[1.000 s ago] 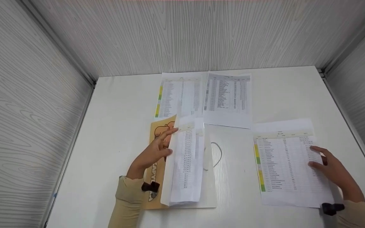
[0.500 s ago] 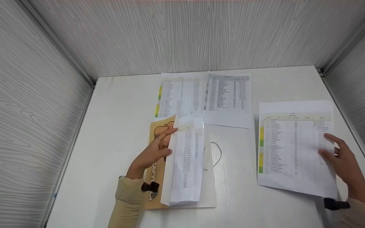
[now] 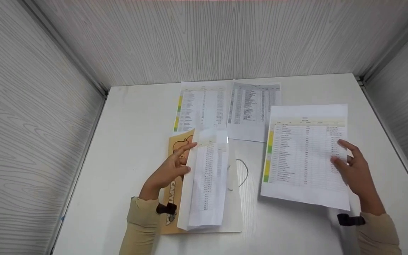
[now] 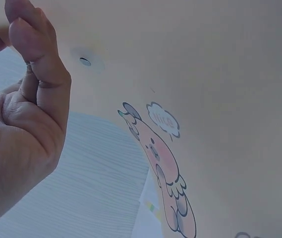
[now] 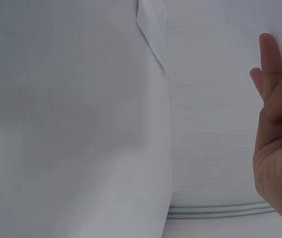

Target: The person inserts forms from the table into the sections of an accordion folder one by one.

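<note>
My left hand (image 3: 168,172) holds up the cover of a tan folder (image 3: 171,141) printed with cartoon animals, thumb and fingers at its edge. In the left wrist view the cover's cartoon side (image 4: 230,99) fills most of the frame beside the curled fingers. Printed sheets (image 3: 208,184) stand against the raised cover on its inner side. To the right, my right hand (image 3: 358,173) pinches a printed sheet (image 3: 306,152) by its right edge; it has a yellow and green strip and hangs above the table, casting a shadow.
At the back of the table (image 3: 136,117) lie a colour-striped printed sheet (image 3: 204,102) and a grey printed sheet (image 3: 253,106). A thin cord loop (image 3: 245,171) sticks out from the folder's right side. Wood-grain panels (image 3: 207,39) wall in the back and both sides.
The right hand has lifted the printed sheet off the table, away from me, then moved it left towards the folder. The left hand and the folder have barely shifted.
</note>
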Motion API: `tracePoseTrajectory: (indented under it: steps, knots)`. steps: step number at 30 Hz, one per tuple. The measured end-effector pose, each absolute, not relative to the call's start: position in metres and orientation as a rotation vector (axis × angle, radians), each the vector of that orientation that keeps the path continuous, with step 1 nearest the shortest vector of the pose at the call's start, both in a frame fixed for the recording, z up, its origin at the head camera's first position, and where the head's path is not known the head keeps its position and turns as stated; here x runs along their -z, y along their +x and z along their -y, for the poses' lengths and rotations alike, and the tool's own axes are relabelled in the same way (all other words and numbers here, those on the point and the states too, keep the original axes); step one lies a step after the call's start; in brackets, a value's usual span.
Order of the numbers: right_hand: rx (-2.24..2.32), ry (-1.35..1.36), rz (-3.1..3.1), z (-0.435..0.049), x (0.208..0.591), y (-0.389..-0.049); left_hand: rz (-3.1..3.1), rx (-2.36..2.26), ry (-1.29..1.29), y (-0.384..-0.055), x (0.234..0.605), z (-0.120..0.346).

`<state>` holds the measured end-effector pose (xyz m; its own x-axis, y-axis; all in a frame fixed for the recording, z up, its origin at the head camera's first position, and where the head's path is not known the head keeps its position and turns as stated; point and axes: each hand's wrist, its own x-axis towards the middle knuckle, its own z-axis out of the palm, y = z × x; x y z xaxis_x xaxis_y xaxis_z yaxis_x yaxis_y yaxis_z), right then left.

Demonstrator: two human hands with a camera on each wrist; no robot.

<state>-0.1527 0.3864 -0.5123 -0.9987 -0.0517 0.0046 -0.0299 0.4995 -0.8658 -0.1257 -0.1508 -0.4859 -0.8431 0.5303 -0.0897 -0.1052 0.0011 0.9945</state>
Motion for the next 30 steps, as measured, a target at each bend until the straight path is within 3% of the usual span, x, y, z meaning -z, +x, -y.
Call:
tracePoseTrajectory:
  steps: [16, 30]
  knots:
    - [1.744, -0.049, -2.505, -0.309, 0.531, -0.159, -1.810, -1.951, 0.468, -0.125, 0.485, 0.155]
    - [1.877, -0.015, -2.443, -0.276, 0.531, -0.160, -1.792, -1.964, 0.472, -0.126, 0.486, 0.155]
